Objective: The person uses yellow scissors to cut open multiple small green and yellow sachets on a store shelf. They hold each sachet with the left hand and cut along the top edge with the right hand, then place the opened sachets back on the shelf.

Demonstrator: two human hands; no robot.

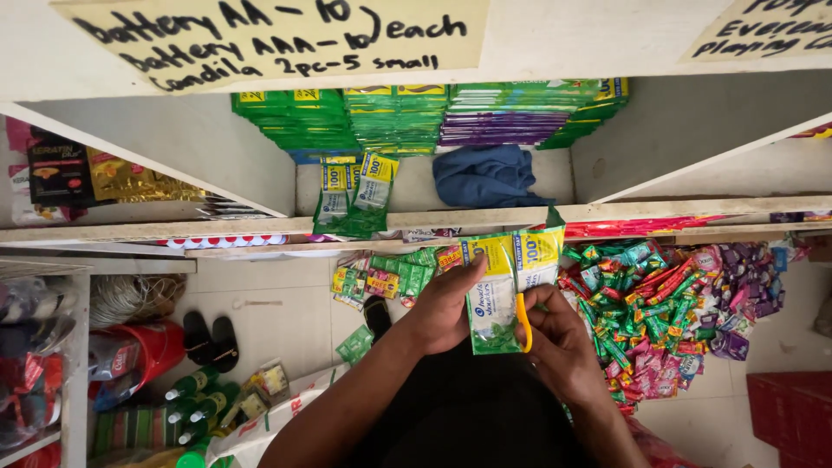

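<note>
Green-yellow sachet strip [507,286] held in both hands at center. Another strip [355,199] hangs over the shelf's front edge. Green and purple sachet stacks [425,117] line the shelf's back. Pale yellow handwritten signs [286,39] on the top edge. Mixed sachet pile [667,303] on the floor, right.

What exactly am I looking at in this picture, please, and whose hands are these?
This is one picture from a camera worn on a person's head, looking down, so the hands are that person's own. The left hand holds a strip of green and yellow sachets. The right hand works yellow-handled scissors against that strip. Ahead is a white shelf with stacked green sachet packs, a blue cloth and another sachet strip hanging over its edge. Below lies a heap of colourful sweets; black sandals sit on the floor.
</note>
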